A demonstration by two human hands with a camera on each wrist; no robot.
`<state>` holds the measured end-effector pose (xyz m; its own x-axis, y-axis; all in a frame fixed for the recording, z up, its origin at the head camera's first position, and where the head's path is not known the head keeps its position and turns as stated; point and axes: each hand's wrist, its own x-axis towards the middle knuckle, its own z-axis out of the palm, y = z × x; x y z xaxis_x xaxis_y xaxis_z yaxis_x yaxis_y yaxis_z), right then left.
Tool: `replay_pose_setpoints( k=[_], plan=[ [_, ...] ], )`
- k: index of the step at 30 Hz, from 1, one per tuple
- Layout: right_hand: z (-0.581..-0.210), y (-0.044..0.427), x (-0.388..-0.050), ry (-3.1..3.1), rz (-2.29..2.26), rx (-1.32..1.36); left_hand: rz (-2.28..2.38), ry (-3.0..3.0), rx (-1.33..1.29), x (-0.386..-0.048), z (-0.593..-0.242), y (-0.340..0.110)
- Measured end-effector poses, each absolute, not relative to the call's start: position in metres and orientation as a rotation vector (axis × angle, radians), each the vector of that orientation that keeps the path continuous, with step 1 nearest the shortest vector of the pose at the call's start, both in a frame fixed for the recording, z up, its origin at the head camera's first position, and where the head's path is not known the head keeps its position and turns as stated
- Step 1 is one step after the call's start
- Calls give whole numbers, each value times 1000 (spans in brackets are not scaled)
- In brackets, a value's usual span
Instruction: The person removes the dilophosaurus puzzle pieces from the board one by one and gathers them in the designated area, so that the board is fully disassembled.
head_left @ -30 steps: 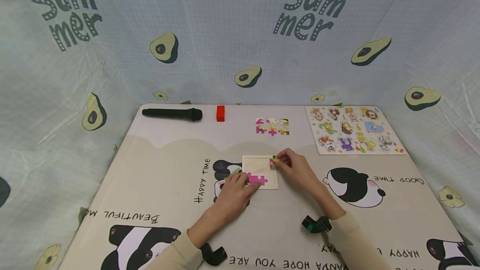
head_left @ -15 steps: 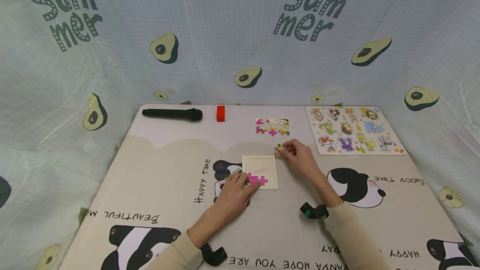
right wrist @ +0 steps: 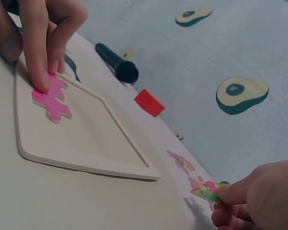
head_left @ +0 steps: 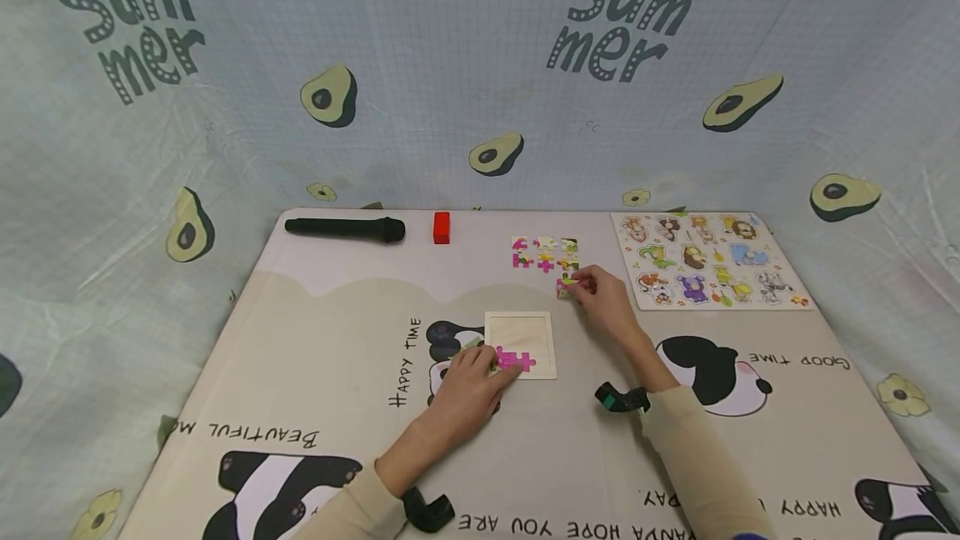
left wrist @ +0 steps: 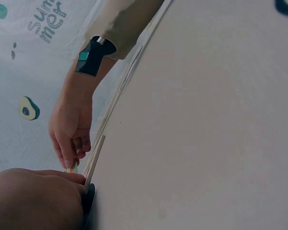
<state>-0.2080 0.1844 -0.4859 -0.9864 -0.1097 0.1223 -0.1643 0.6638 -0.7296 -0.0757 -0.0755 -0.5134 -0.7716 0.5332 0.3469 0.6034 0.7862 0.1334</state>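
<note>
A square wooden tray [head_left: 551, 348] lies mid-table with joined pink puzzle pieces [head_left: 513, 358] in its near left part. My left hand [head_left: 463, 390] rests at the tray's left edge, its fingertips on the pink pieces; the right wrist view shows a finger on them [right wrist: 52, 98]. My right hand [head_left: 606, 302] pinches a pink, green and yellow piece [head_left: 563, 285] between thumb and fingers, beyond the tray's far right corner. Just past it lie several loose pieces [head_left: 545, 255] in two rows. In the right wrist view the pinched piece [right wrist: 207, 191] is tilted.
At the back left lie a black microphone-shaped object [head_left: 345, 228] and a red block [head_left: 441, 227]. A board with animal pictures [head_left: 712, 261] lies at the back right. Behind the table hangs a printed curtain [head_left: 420, 40].
My right hand has moved from the tray's far right corner away toward the loose pieces, carrying the pinched piece. My left hand has stayed in place.
</note>
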Motion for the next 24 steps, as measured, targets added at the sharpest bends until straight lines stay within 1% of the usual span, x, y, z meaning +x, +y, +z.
replay_pose_setpoints(
  k=[24],
  plan=[
    [-492, 189, -227, -2867, 1127, 37, -340, -2679, -880, -75, -515, -74]
  ],
)
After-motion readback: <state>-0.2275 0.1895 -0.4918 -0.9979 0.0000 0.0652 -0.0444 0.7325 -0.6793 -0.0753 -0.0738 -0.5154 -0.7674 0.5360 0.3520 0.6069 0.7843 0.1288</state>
